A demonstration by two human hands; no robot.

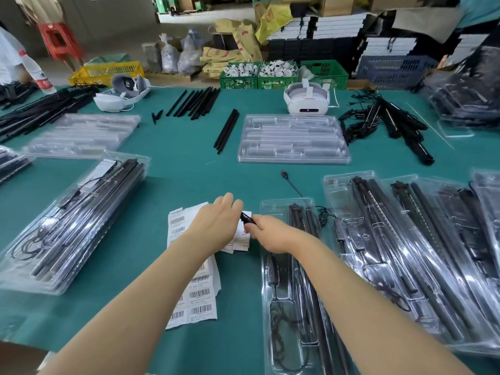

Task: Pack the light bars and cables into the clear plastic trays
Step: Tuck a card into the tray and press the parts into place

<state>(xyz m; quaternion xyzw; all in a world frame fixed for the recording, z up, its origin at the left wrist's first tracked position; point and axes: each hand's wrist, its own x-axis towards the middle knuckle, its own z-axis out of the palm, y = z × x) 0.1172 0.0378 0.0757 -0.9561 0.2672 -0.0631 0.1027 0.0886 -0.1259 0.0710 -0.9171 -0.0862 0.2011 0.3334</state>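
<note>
My left hand (216,220) and my right hand (267,234) meet over a sheet of barcode labels (197,299) at the table's middle. Between them is a small black part (246,218); my right hand pinches it, and my left fingers curl beside it over small white labels (242,239). Just right of my right arm lies a clear tray (286,293) filled with black light bars and a cable. A black USB cable (290,182) trails out of its far end. An empty clear tray (293,139) lies farther back.
Filled trays (422,253) overlap at the right, another stack (73,223) sits at the left. Loose black bars (194,102) and a pair (226,131) lie at the back, with tangled bars and cables (384,123). Two white headsets (307,100) (121,94) stand beyond.
</note>
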